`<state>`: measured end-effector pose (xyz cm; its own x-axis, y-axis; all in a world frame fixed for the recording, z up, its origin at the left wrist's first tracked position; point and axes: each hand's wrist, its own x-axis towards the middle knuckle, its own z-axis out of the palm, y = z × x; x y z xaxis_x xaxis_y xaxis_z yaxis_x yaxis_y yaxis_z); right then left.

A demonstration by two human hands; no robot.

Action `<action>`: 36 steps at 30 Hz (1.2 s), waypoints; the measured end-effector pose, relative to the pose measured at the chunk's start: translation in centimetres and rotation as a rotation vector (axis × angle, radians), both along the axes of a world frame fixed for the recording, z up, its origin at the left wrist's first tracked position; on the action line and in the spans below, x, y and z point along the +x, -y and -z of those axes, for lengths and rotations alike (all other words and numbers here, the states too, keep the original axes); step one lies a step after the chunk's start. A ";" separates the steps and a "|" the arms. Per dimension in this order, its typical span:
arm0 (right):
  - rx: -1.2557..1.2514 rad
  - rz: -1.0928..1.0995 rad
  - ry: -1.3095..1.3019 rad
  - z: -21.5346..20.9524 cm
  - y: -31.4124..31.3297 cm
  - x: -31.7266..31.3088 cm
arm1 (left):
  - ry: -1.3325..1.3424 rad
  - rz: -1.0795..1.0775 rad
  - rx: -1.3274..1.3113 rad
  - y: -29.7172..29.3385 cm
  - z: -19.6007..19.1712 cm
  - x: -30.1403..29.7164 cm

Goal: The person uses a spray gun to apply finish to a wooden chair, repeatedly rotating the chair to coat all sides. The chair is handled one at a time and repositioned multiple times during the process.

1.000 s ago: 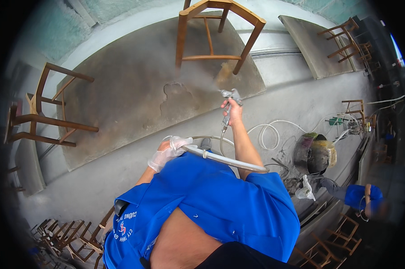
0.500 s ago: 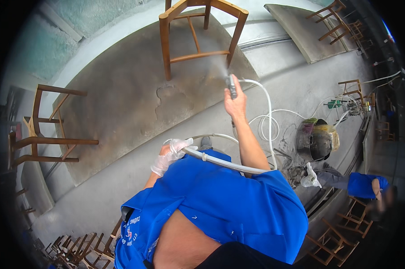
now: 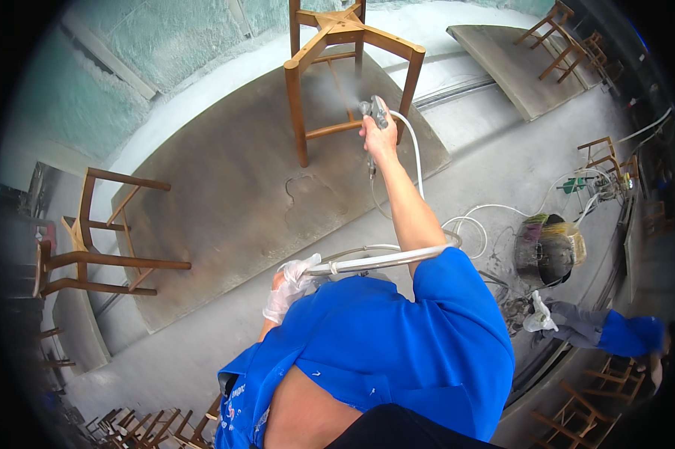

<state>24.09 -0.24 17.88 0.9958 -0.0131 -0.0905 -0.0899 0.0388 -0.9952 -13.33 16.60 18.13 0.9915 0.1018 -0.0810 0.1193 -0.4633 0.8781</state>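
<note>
My right hand is wrapped round a metal spray gun, which gives off a pale mist toward the left. Just beyond it a brown wooden chair frame stands on the large grey-brown board, its corner joints and legs showing. A white hose runs from the gun down past my right forearm. Near my waist my left hand, in a thin clear plastic glove, is closed on the white hose, which is looped across my front.
A second chair frame lies tipped at the board's left end. Right of me stand a stained drum and coiled hose on the floor. Another person in a blue shirt is at far right. More chair frames crowd the lower left.
My right hand has raised the spray gun and turned it, so its mist now goes left into the chair frame instead of up beside its right leg. The view has shifted slightly.
</note>
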 end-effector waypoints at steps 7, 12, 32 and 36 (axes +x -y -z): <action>0.088 0.055 0.050 0.7 -2.5 5.1 | -0.019 0.001 0.045 -2.4 0.1 -2.4; 0.323 0.001 -0.055 3.0 -3.7 8.9 | -0.018 0.035 0.063 -1.5 0.4 0.0; 0.383 0.016 -0.193 7.1 10.5 -2.6 | 0.181 0.339 0.133 2.8 0.5 11.1; 0.971 -0.192 -0.157 5.4 13.2 -6.4 | 0.223 0.393 0.084 2.8 0.7 12.2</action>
<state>17.70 -13.45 12.45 0.9492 0.2956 -0.1077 -0.3075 0.7993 -0.5163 -1.12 13.82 17.45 0.9485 -0.2884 0.1309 -0.2671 -0.5063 0.8200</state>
